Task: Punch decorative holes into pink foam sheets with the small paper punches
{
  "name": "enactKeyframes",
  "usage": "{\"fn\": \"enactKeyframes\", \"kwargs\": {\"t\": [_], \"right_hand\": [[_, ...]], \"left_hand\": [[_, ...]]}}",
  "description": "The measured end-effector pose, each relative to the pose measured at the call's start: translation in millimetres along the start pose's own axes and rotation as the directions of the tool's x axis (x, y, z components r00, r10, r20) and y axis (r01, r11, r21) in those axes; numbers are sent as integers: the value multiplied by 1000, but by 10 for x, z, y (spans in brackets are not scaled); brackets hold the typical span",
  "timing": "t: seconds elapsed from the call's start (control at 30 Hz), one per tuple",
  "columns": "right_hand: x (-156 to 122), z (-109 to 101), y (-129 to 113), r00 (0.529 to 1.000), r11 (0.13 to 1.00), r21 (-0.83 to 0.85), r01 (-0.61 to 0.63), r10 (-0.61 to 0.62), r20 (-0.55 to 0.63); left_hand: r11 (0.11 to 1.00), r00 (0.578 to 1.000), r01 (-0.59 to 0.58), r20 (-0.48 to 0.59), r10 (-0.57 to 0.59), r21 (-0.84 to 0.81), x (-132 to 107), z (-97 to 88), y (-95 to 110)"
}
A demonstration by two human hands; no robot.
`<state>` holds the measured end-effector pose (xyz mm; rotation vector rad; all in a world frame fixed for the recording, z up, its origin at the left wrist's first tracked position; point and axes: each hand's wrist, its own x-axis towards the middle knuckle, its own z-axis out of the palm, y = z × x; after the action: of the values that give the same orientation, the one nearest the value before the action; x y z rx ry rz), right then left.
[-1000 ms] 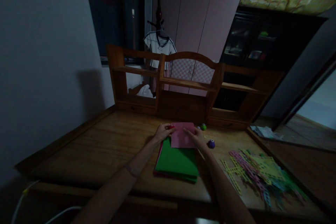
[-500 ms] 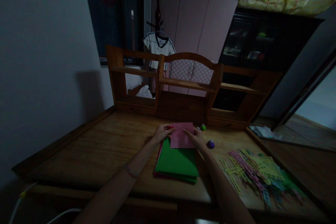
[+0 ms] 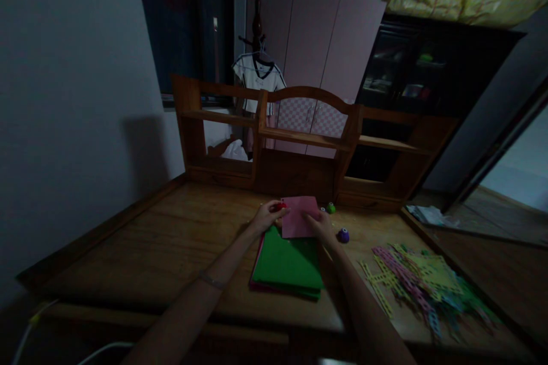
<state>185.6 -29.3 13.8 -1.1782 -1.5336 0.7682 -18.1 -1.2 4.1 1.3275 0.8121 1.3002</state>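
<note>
A square of pink paper (image 3: 295, 222) is held up over a stack of green sheets (image 3: 286, 268), with pinkish-red edges showing beneath at the left. My right hand (image 3: 319, 222) pinches the paper at its right side, thumb on top. My left hand (image 3: 266, 217) is closed around a small red craft punch (image 3: 280, 206) at the paper's upper left corner. Small dark marks show at that corner. Fingers partly cover the punch, so I cannot tell whether the paper sits in its slot.
Right of my hands stand a purple punch (image 3: 343, 235) and a green one (image 3: 330, 208). A heap of colourful perforated paper (image 3: 419, 279) lies at the desk's right. A wooden shelf unit (image 3: 303, 138) rises along the back of the desk (image 3: 171, 245).
The pink paper has shifted slightly right and up with my right hand. More of the red punch shows in my left hand, and dark marks appear at the paper's upper left corner.
</note>
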Motion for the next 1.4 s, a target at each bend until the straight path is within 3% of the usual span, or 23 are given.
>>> {"fn": "enactKeyframes", "kwargs": {"t": [0.17,0.3,0.6,0.87,1.07,1.2,1.4], "right_hand": [[14,-37,38,1000,1000,14,-27,27,-7],[17,-47,24,999,999,9,-32,32,-40],[21,-16,32,995,999,35,-36,39,-91],[40,-49,49,996,998,51,-32,36,-79],[23,-64,-5,995,998,22,-60,61,-76],[7,-49,-29,993,997,35,-69,72,-90],[-1,-45,-19,995,998,31,-62,64,-72]], "left_hand": [[997,999,34,-37,-36,-64,19,-4,-21],[978,995,32,-89,-52,-208,12,-3,10],[905,990,57,-96,-107,-420,-6,-86,25],[818,966,170,-72,-248,-550,-2,-97,63],[802,938,268,-44,-343,-534,-24,-132,112],[799,931,291,-35,-362,-527,-21,-172,76],[708,936,283,24,-352,-647,26,-239,-34]]}}
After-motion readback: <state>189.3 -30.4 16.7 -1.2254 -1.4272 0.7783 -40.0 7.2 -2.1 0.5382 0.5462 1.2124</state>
